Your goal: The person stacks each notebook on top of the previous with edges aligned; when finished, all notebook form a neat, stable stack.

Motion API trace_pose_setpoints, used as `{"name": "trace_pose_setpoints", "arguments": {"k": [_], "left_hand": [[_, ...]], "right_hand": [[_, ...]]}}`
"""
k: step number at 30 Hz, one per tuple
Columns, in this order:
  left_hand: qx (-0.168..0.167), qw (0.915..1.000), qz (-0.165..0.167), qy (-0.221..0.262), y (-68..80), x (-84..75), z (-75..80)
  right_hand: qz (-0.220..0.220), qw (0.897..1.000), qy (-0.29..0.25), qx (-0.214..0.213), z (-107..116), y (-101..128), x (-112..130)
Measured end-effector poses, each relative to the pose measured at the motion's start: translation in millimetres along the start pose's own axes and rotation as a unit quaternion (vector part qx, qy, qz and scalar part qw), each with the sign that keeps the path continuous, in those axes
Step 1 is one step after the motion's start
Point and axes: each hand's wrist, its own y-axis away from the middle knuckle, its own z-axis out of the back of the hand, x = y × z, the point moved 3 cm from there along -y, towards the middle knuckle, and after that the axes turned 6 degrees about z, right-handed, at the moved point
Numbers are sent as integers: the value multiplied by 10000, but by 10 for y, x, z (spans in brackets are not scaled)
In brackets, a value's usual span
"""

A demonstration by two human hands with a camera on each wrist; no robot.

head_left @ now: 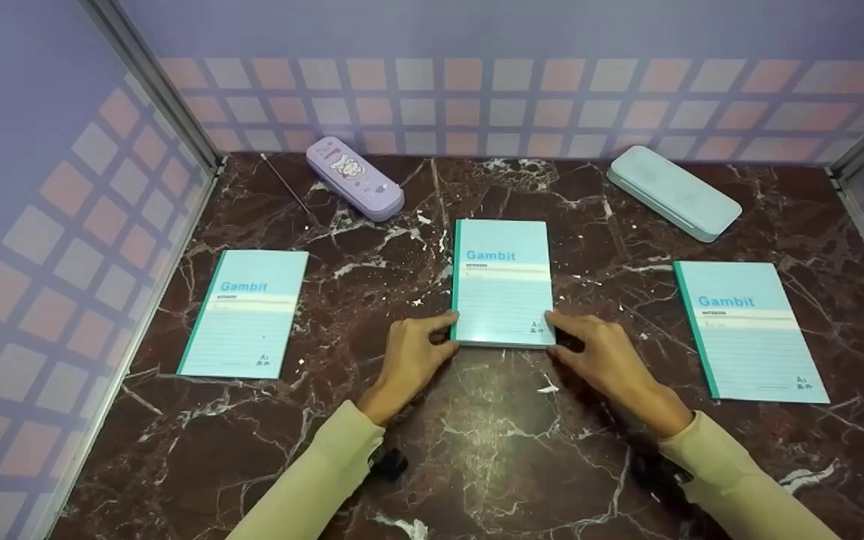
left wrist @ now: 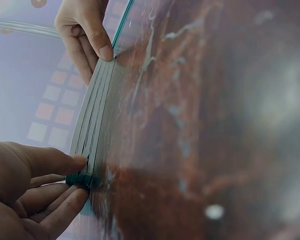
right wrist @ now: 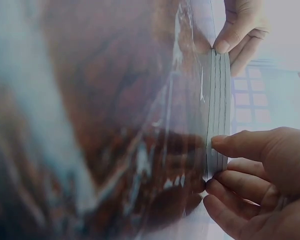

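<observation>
A stack of notebooks (head_left: pixel 503 292) with light blue "Gambit" covers and green spines lies at mid-table. My left hand (head_left: pixel 413 356) holds its near left corner, thumb and fingers at the spine side. Across from it, my right hand (head_left: pixel 608 356) grips the near right corner. In the left wrist view, the left hand (left wrist: pixel 37 192) has its fingertips against the green spine ends, and several layers show in the stack (left wrist: pixel 95 115). From the right wrist, the right hand's thumb and fingers (right wrist: pixel 245 187) sit at the page edges of the stack (right wrist: pixel 219 105).
One matching notebook (head_left: pixel 244 315) lies to the left, another (head_left: pixel 751 330) to the right. Toward the back are a purple pencil case (head_left: pixel 355 178), a thin dark stick (head_left: pixel 286 182) and a pale green case (head_left: pixel 673 193). Tiled-pattern panels (head_left: pixel 462 75) border the marble-look table (head_left: pixel 507 465).
</observation>
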Motion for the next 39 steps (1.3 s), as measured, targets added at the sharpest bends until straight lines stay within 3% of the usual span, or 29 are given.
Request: {"name": "trace_pose_setpoints", "arguments": {"k": [12,16,22,30,39], "left_hand": [[169,9983,308,468,0,5,11],[-70,9981,293,538,-31,-11,54],[-426,9956,-9,838,-88,-133,74],[-325,9892,-89,1429,-137,-334,-53],[21,9812,-261,1915,-190,-605,-316]], "right_hand": [[-3,9997,-212,148,41,5,-11],[-198,9981,-455,360,90,19,-59],[-470,9971,-540,266,240,59,-173],[-682,9964,-483,-109,482,123,-294],[-992,9939,-341,-327,777,272,-475]]}}
